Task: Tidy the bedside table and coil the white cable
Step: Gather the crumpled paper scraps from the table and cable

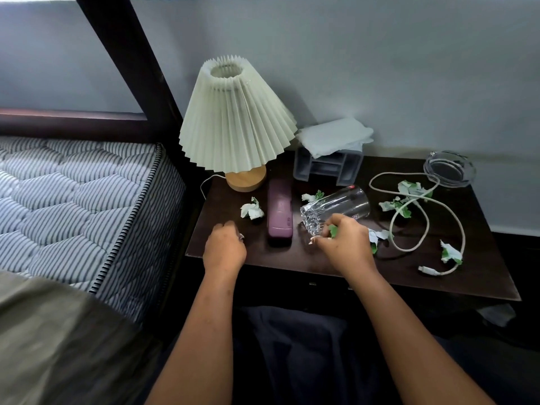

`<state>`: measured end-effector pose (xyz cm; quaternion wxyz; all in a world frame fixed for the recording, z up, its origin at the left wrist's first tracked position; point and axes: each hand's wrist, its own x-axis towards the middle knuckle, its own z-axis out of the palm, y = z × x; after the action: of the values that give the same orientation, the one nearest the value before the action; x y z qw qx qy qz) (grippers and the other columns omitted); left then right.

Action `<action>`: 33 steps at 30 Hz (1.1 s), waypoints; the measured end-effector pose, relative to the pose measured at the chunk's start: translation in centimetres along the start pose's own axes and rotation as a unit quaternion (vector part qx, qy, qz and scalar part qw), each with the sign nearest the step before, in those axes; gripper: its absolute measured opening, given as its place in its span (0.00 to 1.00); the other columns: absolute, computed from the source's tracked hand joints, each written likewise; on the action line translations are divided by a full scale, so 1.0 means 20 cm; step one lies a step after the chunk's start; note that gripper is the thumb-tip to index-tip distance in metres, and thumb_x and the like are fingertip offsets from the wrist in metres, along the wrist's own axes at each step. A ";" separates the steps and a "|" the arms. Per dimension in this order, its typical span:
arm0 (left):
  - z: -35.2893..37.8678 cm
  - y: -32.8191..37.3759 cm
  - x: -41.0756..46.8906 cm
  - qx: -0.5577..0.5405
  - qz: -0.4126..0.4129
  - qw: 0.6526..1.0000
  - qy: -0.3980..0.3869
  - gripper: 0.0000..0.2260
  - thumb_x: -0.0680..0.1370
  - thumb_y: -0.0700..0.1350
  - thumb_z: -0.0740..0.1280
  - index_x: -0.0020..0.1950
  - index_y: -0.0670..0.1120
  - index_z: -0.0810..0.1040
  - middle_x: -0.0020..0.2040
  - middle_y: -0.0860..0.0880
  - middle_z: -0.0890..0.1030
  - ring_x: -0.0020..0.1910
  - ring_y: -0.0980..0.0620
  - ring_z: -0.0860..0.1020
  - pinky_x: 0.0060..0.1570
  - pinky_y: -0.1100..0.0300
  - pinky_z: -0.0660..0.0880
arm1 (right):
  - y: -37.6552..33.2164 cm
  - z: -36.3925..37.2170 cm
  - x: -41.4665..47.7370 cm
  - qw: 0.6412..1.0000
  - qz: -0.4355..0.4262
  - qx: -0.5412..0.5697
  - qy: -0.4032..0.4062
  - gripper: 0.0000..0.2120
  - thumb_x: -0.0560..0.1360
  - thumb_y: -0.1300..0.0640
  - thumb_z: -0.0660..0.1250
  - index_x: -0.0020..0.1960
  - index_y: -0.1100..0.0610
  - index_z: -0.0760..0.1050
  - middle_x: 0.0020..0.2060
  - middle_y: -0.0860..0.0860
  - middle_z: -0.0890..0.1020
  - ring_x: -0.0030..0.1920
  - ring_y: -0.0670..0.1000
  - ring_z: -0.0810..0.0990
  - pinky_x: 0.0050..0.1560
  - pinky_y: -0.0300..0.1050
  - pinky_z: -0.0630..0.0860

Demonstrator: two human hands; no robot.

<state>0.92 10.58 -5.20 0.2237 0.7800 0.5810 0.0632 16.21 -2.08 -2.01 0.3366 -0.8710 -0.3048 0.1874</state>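
A dark wooden bedside table (292,260) carries the clutter. The white cable (425,217) lies in loose loops on its right half, its plug near the front edge. Several crumpled green-and-white paper scraps (252,210) are scattered over the top. A clear glass (336,210) lies on its side in the middle. My right hand (344,244) rests just in front of the glass, fingers closed on a green-and-white paper scrap. My left hand (223,248) sits at the table's front left with its fingers curled in; something small may be in it.
A pleated cream lamp (236,124) stands at the back left. A purple case (280,211) lies beside it. A grey holder with white tissues (330,159) is at the back, a glass ashtray (450,168) at the back right. A striped mattress (73,206) is to the left.
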 end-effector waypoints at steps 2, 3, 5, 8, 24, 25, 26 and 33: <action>0.00 0.01 0.01 -0.008 -0.004 1.000 0.004 0.05 0.75 0.38 0.61 0.48 0.39 0.75 0.53 0.37 0.76 0.51 0.37 0.76 0.44 0.52 0.69 | 0.02 -0.02 0.02 1.000 0.011 0.015 0.014 0.06 0.67 0.66 0.65 0.35 0.57 0.71 0.30 0.47 0.73 0.35 0.50 0.70 0.33 0.38 0.58; 0.00 0.01 0.01 -0.019 -0.005 1.000 0.008 0.05 0.75 0.38 0.61 0.48 0.39 0.75 0.53 0.37 0.77 0.50 0.37 0.76 0.43 0.53 0.68 | 0.02 -0.04 0.02 0.999 0.016 0.025 0.016 0.06 0.67 0.67 0.63 0.36 0.57 0.71 0.31 0.48 0.73 0.35 0.51 0.70 0.33 0.38 0.59; 0.00 0.02 0.02 -0.056 -0.011 0.998 0.015 0.04 0.74 0.37 0.61 0.46 0.40 0.74 0.53 0.38 0.77 0.49 0.38 0.76 0.43 0.56 0.67 | 0.03 -0.06 0.03 0.999 0.016 0.036 0.022 0.08 0.67 0.68 0.61 0.37 0.56 0.71 0.33 0.51 0.75 0.36 0.52 0.71 0.33 0.39 0.58; 0.00 0.03 0.03 -0.105 -0.024 0.994 0.031 0.05 0.73 0.36 0.61 0.45 0.43 0.73 0.51 0.38 0.77 0.44 0.43 0.72 0.42 0.57 0.66 | 0.04 -0.07 0.04 0.998 -0.001 0.041 0.039 0.11 0.66 0.71 0.58 0.38 0.57 0.72 0.39 0.55 0.76 0.41 0.54 0.70 0.38 0.40 0.58; 0.10 0.11 0.10 0.000 0.095 0.995 -0.020 0.21 0.75 0.34 0.58 0.66 0.49 0.71 0.68 0.45 0.67 0.58 0.38 0.74 0.53 0.48 0.72 | 0.14 -0.20 0.08 0.976 0.008 -0.216 0.027 0.08 0.75 0.56 0.59 0.52 0.53 0.73 0.52 0.54 0.76 0.50 0.62 0.77 0.42 0.48 0.67; 0.10 0.12 0.10 -0.006 0.090 0.996 -0.003 0.17 0.75 0.34 0.58 0.62 0.46 0.72 0.64 0.43 0.70 0.54 0.37 0.75 0.49 0.48 0.72 | 0.14 -0.21 0.07 0.972 0.021 -0.234 0.017 0.09 0.75 0.56 0.60 0.54 0.52 0.73 0.53 0.54 0.76 0.51 0.62 0.77 0.43 0.48 0.68; 0.10 0.12 0.10 -0.006 0.085 0.996 0.009 0.14 0.74 0.33 0.58 0.57 0.44 0.73 0.59 0.41 0.71 0.49 0.37 0.76 0.45 0.49 0.71 | 0.14 -0.21 0.07 0.969 0.032 -0.244 0.009 0.10 0.74 0.56 0.60 0.55 0.52 0.73 0.54 0.54 0.75 0.52 0.62 0.77 0.44 0.48 0.69; 0.12 0.13 0.11 -0.011 0.048 0.997 0.052 0.08 0.74 0.33 0.58 0.44 0.37 0.77 0.50 0.36 0.75 0.46 0.35 0.76 0.41 0.53 0.67 | 0.16 -0.18 0.07 0.936 0.117 -0.306 -0.126 0.17 0.75 0.57 0.58 0.63 0.49 0.72 0.63 0.55 0.73 0.62 0.60 0.74 0.55 0.49 0.72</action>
<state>4.78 11.41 -6.53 0.1988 0.8004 0.5526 0.1205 20.40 -4.74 -1.82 -0.0121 -0.9306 -0.2830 0.2317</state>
